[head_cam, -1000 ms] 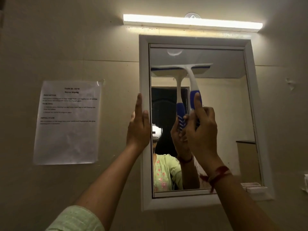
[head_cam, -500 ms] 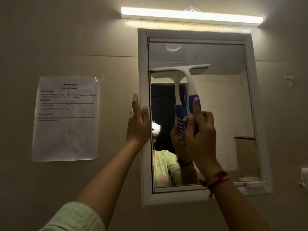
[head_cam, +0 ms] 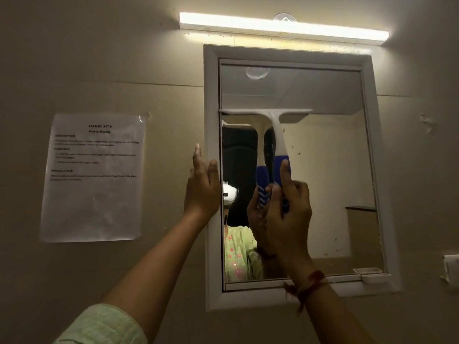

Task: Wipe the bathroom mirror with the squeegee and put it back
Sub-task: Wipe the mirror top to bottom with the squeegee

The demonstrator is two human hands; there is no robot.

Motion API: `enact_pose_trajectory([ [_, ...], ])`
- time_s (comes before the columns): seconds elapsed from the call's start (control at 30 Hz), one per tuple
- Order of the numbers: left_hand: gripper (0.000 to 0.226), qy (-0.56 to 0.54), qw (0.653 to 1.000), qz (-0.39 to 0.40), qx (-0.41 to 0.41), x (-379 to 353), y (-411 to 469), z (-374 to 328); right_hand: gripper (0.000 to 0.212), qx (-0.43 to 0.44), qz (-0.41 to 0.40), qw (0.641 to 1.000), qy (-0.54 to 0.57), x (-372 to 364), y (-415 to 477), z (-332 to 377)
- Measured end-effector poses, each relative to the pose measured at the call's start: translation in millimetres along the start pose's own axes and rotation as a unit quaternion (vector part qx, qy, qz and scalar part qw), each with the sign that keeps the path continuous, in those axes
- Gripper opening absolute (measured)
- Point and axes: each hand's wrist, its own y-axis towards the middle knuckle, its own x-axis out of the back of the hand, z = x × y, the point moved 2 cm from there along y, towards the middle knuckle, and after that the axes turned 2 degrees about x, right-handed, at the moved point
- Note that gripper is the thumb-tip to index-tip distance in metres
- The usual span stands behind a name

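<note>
A white-framed mirror (head_cam: 330, 157) hangs on the beige wall. The squeegee (head_cam: 277, 125), white with a blue grip, stands upright against the glass, its blade level across the left half at about upper-middle height. My right hand (head_cam: 289, 214) is closed around the blue grip, index finger stretched up along it. My left hand (head_cam: 202, 187) lies flat with fingers straight against the mirror's left frame edge, holding nothing. The glass reflects the squeegee, my hand and a green garment.
A lit tube light (head_cam: 283, 27) runs above the mirror. A printed task sheet (head_cam: 93, 177) is taped to the wall at the left. A small white tray (head_cam: 375, 278) sits on the frame's lower right corner. A white fitting (head_cam: 450, 269) shows at the right edge.
The squeegee and my right hand have slid down the glass a little, blade still level. My left hand stays on the frame edge.
</note>
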Motion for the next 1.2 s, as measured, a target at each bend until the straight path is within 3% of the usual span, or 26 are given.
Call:
enact_pose_trajectory([
  [0.37,0.058,-0.002,0.999,-0.006,0.043,1,-3,2,0.048,-0.003,-0.009,0.999,0.046,7,-47,-8],
  [0.63,0.059,0.016,0.999,-0.016,0.048,1,-2,4,0.047,-0.040,-0.018,0.997,0.065,-9,4,1],
  [0.87,0.058,0.017,0.999,-0.008,0.048,2,-4,2,0.048,-0.044,-0.020,0.996,0.069,2,-57,0],
  [1.2,0.058,0.021,0.998,-0.008,0.057,1,-3,2,0.042,-0.112,0.016,0.988,0.109,2,-10,11],
])
